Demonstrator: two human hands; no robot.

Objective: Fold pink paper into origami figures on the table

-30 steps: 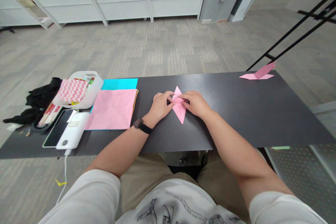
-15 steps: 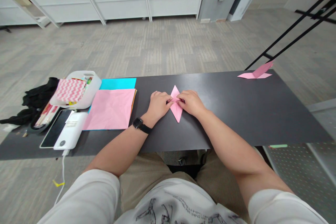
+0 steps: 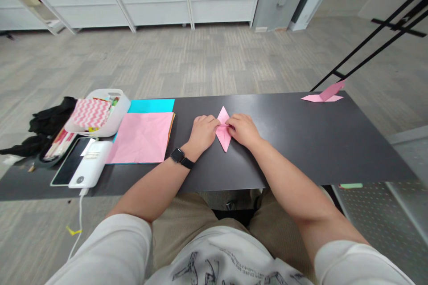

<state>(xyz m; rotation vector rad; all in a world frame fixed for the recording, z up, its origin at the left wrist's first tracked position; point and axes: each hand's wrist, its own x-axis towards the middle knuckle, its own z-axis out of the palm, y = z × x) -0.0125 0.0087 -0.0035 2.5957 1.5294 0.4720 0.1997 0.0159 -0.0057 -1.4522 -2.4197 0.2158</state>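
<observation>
A pink origami paper, folded into a long diamond with one point away from me and one toward me, lies on the dark table. My left hand pinches its left side near the middle. From the right, my right hand pinches the opposite side at about the same height. Fingertips of both hands almost meet over the centre and hide part of the folds there. The upper and lower points of the paper stay visible.
A stack of pink paper lies left of my hands, over a blue sheet. Further left are a white basket, a white power bank with a cable, and a phone. Another folded pink paper piece stands at the far right.
The view has shifted slightly. Both hands keep hold of the pink paper at its middle, and their fingertips have moved only a little.
</observation>
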